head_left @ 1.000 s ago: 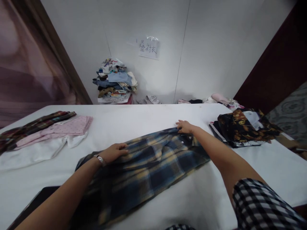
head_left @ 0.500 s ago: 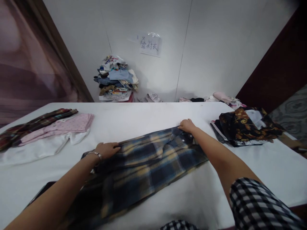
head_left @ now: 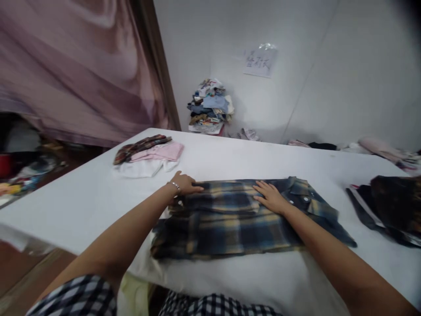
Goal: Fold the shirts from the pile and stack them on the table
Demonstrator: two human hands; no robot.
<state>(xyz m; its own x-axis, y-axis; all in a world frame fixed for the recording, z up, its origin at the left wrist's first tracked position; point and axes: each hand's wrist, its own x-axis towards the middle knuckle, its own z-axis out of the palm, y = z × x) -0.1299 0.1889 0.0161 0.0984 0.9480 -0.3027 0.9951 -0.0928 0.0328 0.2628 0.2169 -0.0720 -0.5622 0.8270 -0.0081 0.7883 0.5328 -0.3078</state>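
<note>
Moved: right hand (head_left: 271, 197) off collar to mid plaid shirt (head_left: 230, 221), near table (head_left: 98, 193) edge; fingers flat, grasping nothing. Left hand (head_left: 186, 183) flat on shirt's left edge. Folded stack (head_left: 148, 151) far left. Clothes pile (head_left: 210, 105) at wall.

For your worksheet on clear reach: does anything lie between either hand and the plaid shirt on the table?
Nothing visible does. The left hand rests flat on the far left edge of the plaid shirt, and the right hand lies flat on its middle. The folded clothes lie apart on the table.
</note>
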